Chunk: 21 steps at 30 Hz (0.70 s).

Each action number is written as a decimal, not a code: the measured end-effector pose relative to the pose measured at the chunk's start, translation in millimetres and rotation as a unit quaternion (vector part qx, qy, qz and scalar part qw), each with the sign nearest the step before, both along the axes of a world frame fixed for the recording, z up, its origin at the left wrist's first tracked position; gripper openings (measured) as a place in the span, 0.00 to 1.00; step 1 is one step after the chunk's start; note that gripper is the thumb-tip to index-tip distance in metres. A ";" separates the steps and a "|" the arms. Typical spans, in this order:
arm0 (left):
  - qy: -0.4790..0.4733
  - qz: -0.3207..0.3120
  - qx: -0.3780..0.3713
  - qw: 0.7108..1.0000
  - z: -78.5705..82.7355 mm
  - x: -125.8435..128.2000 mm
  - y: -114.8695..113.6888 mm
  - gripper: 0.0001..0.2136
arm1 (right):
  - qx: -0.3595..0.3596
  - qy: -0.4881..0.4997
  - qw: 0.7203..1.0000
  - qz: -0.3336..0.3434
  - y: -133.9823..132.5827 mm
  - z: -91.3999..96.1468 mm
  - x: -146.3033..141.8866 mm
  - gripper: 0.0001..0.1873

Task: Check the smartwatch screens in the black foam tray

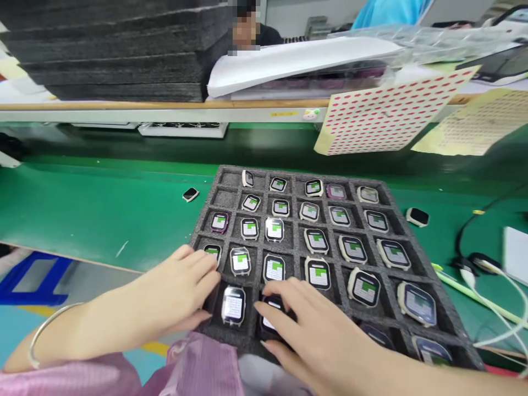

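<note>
Right hand [315, 324] partly open over a watch [274, 303] in the tray [225, 198]; left hand [185, 283] loosely curled at the tray's edge; both grips unclear.

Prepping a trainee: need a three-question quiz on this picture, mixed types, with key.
1. True or false: the loose watch left of the tray lies on the green table.
2. Pick one. The right hand is nearest: (A) the dotted sheet, (B) a watch in the tray's near row, (C) a white cable.
3. Fill in: the bangle is on the ___ arm.
Key: 1 true; 2 B; 3 left.
</note>
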<state>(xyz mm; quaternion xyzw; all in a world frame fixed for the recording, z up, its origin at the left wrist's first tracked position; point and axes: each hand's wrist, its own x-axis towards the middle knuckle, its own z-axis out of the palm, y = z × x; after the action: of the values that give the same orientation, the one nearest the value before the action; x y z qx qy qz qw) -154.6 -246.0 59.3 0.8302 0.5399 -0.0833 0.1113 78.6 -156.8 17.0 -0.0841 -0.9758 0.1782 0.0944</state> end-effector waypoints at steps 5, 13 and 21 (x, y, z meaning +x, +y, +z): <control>0.089 0.066 -0.043 0.993 -13.9 -8.2 -14.4 0.08 | 0.104 -0.047 0.992 0.045 -7.7 -10.9 -51.9 0.11; 0.093 0.124 -0.003 0.988 -41.6 -10.5 -17.6 0.15 | 0.068 -0.087 0.993 0.034 -6.3 -14.2 -71.2 0.15; -0.229 0.225 -0.008 0.947 -36.7 -34.5 -29.7 0.13 | -0.402 -0.038 0.914 -0.024 27.2 23.2 -32.1 0.24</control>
<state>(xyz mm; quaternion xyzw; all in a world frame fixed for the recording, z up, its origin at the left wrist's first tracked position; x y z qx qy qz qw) -189.1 -275.8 22.6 0.6830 0.6717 0.1318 0.2549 46.5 -129.5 40.1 -0.1451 -0.8222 0.5500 0.0194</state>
